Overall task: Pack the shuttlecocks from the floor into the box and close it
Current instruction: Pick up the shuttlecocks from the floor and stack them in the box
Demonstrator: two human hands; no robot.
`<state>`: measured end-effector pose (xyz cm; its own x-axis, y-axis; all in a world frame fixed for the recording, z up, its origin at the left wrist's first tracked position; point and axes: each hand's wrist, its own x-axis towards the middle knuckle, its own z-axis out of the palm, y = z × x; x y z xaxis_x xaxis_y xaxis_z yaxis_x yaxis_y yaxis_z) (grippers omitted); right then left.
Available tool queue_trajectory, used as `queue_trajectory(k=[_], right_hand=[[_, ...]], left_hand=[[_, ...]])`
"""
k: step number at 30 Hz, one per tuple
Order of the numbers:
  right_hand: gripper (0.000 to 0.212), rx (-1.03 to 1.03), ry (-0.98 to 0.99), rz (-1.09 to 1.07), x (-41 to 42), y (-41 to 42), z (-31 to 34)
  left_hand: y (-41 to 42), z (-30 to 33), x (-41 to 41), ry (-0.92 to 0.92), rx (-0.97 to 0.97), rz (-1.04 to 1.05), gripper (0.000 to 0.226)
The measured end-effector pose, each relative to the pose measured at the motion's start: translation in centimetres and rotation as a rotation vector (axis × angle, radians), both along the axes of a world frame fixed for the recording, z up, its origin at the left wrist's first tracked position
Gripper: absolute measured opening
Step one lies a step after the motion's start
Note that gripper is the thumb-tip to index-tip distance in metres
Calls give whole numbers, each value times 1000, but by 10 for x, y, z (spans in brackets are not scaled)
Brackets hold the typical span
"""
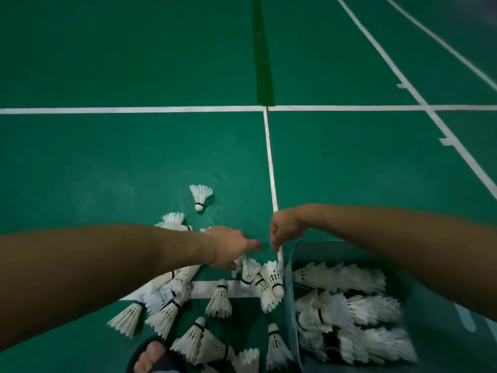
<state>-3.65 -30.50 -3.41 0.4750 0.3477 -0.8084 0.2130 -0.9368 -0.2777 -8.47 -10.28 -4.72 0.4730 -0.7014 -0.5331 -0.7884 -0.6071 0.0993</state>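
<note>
While both arms are reaching out over the green floor (pixel 134 144), left hand (pixel 228 247) hanging with fingers loosely spread above loose shuttlecocks (pixel 219 298), right hand (pixel 286 228) drooping, fingers relaxed, holding nothing, teal box (pixel 289 292) sitting open at right, rows of shuttlecocks inside.
</note>
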Motion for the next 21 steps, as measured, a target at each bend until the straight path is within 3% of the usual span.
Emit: queue_trajectory(k=[7,13,21], right_hand=[[17,-20,196,32,-4,-1,-36],[32,50,271,-11,0,1,-45],[29,172,199,-134,6,-1,-33]], left_hand=[[6,-36,4,39,-17,-225,84],[5,-49,6,38,-129,-108,56],[13,-33,18,41,-198,30,33]])
